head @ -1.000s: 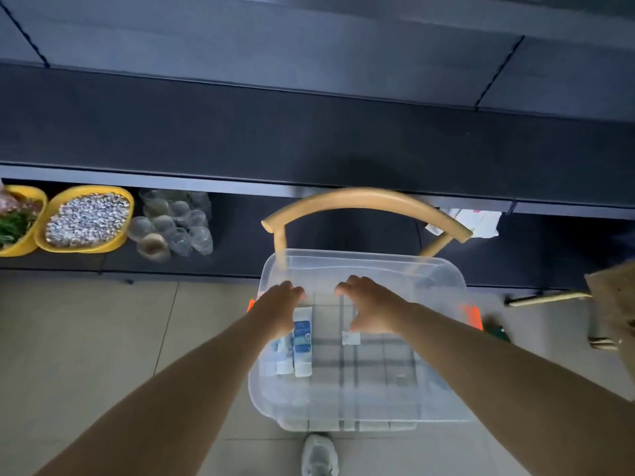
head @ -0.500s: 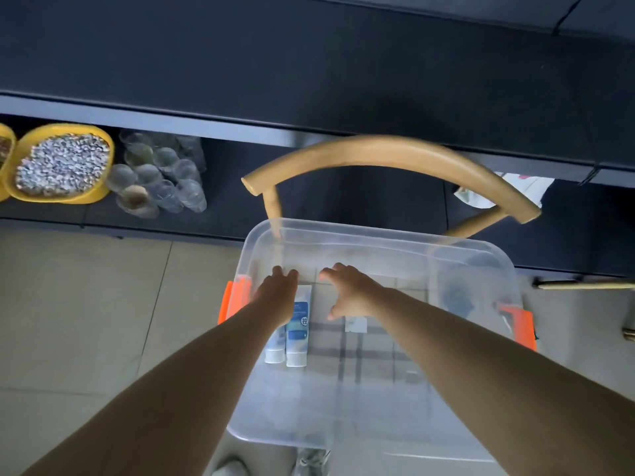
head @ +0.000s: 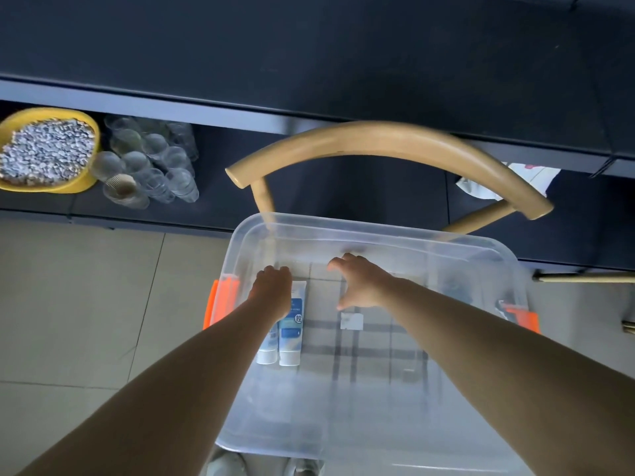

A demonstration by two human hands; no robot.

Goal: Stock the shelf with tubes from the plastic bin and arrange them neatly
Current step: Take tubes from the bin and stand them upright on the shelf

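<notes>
1. Clear plastic bin (head: 395, 235) with orange latches sits on a wooden chair with a curved back (head: 378, 139); two white-and-blue tubes (head: 292, 324) lie side by side at nine o'clock on its floor, caps toward us.
2. Our left hand (head: 273, 290) rests over the tubes' far ends; whether its grip is pinching them yet we cannot tell, as the fingers are hidden.
3. Our right hand (head: 360, 283) hovers at twelve o'clock, grip spread and holding nothing.
4. We should curl the left fingers round both tubes together and lift them level, so neither slips.
5. Then we carry them up to the dark shelf (head: 309, 56) at twelve o'clock, keeping clear of the chair back.
</notes>
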